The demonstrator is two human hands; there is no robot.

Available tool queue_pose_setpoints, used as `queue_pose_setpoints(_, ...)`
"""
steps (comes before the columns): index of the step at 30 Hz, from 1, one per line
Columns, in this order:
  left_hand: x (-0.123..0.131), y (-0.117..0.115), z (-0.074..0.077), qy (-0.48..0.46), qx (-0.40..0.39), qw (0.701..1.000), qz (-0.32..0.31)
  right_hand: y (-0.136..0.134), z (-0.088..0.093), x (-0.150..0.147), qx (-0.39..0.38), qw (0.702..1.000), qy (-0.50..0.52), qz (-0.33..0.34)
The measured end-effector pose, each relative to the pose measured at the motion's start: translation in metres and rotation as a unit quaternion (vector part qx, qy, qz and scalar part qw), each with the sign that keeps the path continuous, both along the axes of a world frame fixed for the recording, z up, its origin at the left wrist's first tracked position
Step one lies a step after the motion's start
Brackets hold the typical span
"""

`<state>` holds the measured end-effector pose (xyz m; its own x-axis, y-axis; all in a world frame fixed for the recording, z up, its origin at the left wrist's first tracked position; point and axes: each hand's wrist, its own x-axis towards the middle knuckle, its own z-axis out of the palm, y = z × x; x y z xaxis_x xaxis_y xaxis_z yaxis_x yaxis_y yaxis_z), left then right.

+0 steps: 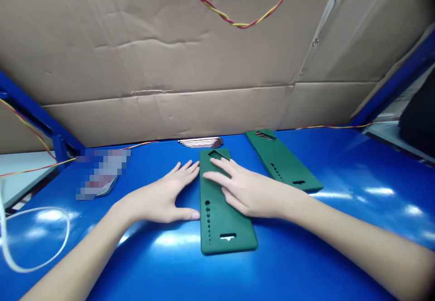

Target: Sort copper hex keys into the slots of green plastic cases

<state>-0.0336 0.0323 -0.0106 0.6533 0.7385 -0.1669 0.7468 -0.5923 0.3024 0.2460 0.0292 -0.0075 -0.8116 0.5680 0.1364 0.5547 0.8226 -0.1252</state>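
Note:
A green holder board (226, 228) with a row of graded holes, a slot and a cut-out at its far end lies flat on the blue table in front of me. Resting on its upper half is my right hand (243, 185), fingers apart. My left hand (166, 196) lies at the board's left edge, fingers spread and thumb tip against the side. Just beyond the board is a set of hex keys (200, 143) lying together. To the right, a second green holder board (285, 165) shows several hex keys in its far cut-out.
A blurred flat object (103, 176) lies at the left. A white cable (66, 235) loops over the blue table (152, 269) near its left edge. Twisted red-yellow wire (238, 23) hangs before the cardboard wall (204, 65). Blue frame posts (390, 81) stand at both sides.

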Motion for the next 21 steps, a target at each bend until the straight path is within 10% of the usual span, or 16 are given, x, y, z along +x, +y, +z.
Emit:
queue_pose_setpoints(14, 0.004, 0.002, -0.006, -0.013, 0.048, 0.998, -0.036, -0.010, -0.001, -0.022, -0.093, 0.994, -0.013, -0.063)
queue_pose_setpoints(21, 0.003, 0.003, -0.001, -0.002, 0.061, 0.998, -0.022, -0.008, 0.011, -0.015, -0.157, 0.961, 0.202, -0.101)
